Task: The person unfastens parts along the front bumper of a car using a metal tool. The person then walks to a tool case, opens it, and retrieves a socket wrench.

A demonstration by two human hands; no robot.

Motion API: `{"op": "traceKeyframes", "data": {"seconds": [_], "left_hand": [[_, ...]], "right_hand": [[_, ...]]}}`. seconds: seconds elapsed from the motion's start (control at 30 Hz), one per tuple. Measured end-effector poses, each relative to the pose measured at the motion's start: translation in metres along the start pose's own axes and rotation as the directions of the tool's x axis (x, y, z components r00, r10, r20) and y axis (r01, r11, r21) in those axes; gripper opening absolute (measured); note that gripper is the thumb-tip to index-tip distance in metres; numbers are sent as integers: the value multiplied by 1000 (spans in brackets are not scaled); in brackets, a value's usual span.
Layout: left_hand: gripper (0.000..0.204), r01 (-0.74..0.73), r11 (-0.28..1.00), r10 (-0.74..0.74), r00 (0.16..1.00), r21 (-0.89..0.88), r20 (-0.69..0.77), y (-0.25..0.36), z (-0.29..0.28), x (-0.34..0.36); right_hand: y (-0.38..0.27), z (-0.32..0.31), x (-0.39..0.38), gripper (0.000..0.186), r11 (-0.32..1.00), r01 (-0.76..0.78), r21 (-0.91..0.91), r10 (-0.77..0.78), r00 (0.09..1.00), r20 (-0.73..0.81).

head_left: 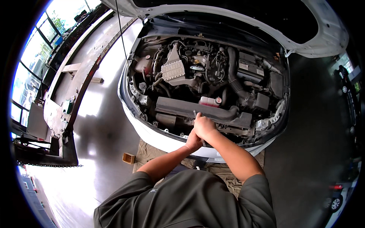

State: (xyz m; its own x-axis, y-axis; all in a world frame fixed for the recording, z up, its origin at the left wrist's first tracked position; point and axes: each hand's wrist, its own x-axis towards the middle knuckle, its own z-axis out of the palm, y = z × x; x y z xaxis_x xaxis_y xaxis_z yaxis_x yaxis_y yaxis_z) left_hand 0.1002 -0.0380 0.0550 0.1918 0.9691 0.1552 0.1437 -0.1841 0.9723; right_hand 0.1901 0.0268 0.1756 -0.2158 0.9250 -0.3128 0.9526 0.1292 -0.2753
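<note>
Both my hands meet over the front edge of the car's engine bay. My right hand (204,126) is closed around a slim grey metal tool (195,113), whose tip pokes out past the knuckles; its exact kind is hidden. Just below and against it, my left hand (194,140) is closed too, its fingers partly covered, so what it grips cannot be seen. Directly beyond them runs a long black plastic duct (178,107). A translucent pinkish reservoir (210,101) with a round cap stands behind the duct.
The raised white hood (329,28) arches overhead. A battery (251,70) sits at the bay's right, a beige ribbed engine part (173,71) left of centre. A brown cloth (146,154) and small wooden box (129,158) lie below the white bumper. A long lift ramp (81,72) stands left.
</note>
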Motion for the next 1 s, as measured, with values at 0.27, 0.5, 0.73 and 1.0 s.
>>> {"op": "traceKeyframes", "data": {"seconds": [0.27,0.5,0.73,1.0], "left_hand": [[29,66,997,-70,984,29,163,19,-18,19],[18,-96,991,75,977,98,202,8,-20,11],[17,-103,994,104,994,37,-18,10,-19,10],[19,-62,998,62,997,-12,39,4,-11,19]], "right_hand": [[9,-57,-27,54,913,339,-228,-325,941,99],[27,-61,-29,44,451,741,-497,-856,516,-8],[1,-49,-28,40,920,350,-174,-330,934,134],[-9,-67,-52,51,916,399,-47,-402,910,-106]]}}
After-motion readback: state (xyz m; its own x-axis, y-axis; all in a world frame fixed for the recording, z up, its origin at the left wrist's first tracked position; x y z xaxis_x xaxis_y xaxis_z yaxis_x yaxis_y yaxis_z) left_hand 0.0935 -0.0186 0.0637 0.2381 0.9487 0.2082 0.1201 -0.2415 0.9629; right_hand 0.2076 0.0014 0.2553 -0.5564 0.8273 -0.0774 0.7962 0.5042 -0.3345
